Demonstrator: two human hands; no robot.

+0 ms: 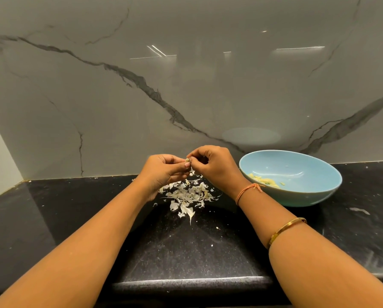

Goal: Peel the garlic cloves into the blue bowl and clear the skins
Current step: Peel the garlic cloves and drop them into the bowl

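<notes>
Head view: the peeling step is in hand. Just above the centre of the frame both hands meet over the black countertop [186,245]. The left hand [163,170] has its fingers curled and pinches a small garlic clove [187,160] at the fingertips. The right hand [215,167], also curled, pinches at the same clove from the other side, and a shred of skin appears to hang just beneath.

So little of the clove shows between the fingertips that I cannot tell its long axis or which way its tip points.

Directly below the hands lies a loose heap of garlic skins [186,194]. At centre right stands the blue bowl [297,196], tilted toward the camera, with peeled cloves [266,181] at its near-left inside.

Next, by my reading, the last skin must be stripped. The bare clove then goes right into the bowl. The skins are not yet cleared.
</notes>
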